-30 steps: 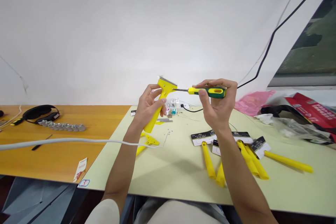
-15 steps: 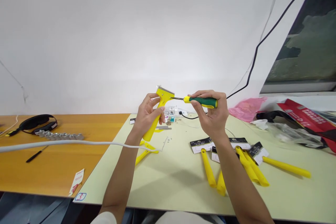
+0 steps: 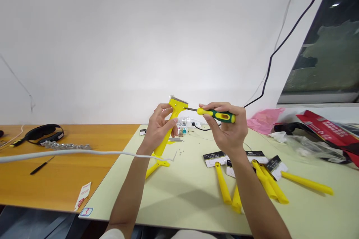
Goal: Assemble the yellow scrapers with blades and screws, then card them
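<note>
My left hand [image 3: 160,127] is closed round the neck of a yellow scraper [image 3: 176,109], holding it up above the table with its metal-edged head at the top. In my right hand [image 3: 230,127] is a green and yellow screwdriver [image 3: 215,115], gripped by its handle and pointing left. Its tip meets the right side of the scraper's head, where a screw may sit hidden behind it. Below my left hand lies another yellow scraper handle [image 3: 157,167]. A few tiny metal parts [image 3: 181,152] are scattered on the tabletop.
Several yellow scrapers with black-and-white card sleeves [image 3: 223,183] lie on the pale table [image 3: 179,201] at right. A small clear parts box [image 3: 183,125] stands near the wall. A white cable [image 3: 84,152] crosses the left. Headphones [image 3: 42,134] rest on the orange table.
The screwdriver's handle has turned, showing more of its yellow side, and my right fingers have shifted on it. The tip stays at the scraper's head. The whole view has shifted slightly.
</note>
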Motion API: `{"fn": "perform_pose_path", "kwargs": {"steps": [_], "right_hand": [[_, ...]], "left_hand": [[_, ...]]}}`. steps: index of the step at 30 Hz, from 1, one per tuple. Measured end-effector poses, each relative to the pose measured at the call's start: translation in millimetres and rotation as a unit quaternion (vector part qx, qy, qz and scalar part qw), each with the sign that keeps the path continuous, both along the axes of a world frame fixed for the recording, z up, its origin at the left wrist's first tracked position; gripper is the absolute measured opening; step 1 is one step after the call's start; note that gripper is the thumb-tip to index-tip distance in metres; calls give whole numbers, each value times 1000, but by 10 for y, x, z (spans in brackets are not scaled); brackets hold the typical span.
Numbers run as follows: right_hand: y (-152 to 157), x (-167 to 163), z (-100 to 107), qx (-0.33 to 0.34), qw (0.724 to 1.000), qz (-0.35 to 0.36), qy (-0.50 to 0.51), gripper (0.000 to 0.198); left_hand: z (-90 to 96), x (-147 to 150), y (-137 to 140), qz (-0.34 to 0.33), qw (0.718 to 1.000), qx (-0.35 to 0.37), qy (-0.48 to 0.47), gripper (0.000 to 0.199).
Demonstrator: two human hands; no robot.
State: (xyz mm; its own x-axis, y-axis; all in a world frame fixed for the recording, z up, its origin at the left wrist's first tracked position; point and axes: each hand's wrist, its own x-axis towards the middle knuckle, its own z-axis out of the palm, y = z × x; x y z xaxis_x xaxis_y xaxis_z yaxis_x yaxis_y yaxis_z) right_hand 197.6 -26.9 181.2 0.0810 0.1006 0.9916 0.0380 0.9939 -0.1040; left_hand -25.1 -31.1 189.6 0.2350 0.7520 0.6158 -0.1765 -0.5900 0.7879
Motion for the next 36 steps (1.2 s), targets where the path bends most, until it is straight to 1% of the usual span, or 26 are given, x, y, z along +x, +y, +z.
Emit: {"fn": "perform_pose_path", "kwargs": {"steps": [4, 8, 11, 15, 18, 21, 25, 28, 31, 33, 36], "right_hand": [[-16, 28, 40, 29, 998, -18, 46, 33], [-18, 79, 64, 18, 997, -21, 72, 32], [-26, 116, 70, -9, 999, -6, 53, 29], [-60, 131, 71, -40, 999, 18, 7, 31], [-95, 109, 68, -54, 998, 39, -1, 30], [-126, 88, 62, -57, 998, 38, -3, 32], [-146, 111, 54, -31, 1000, -6, 4, 36], [-158, 162, 56, -26, 999, -46, -11, 31], [-179, 224, 56, -38, 992, -120, -18, 25], [-192, 263, 52, -49, 985, -164, -12, 26], [-203, 307, 47, -85, 980, -182, -14, 29]], "left_hand": [[17, -24, -111, -3, 1000, 12, 6, 36], [31, -37, -190, -2, 1000, 26, 8, 33], [53, -33, -217, 8, 999, 47, 5, 32], [90, -14, -254, 34, 997, 69, -17, 33], [117, -3, -295, 56, 994, 83, -33, 32], [136, -6, -338, 62, 994, 87, -36, 32], [144, -13, -386, 56, 993, 91, -43, 31], [140, -15, -403, 55, 993, 90, -46, 30], [138, -34, -403, 59, 994, 85, -42, 31], [139, -58, -400, 54, 995, 82, -34, 32], [137, -85, -405, 39, 996, 75, -15, 33]]}}
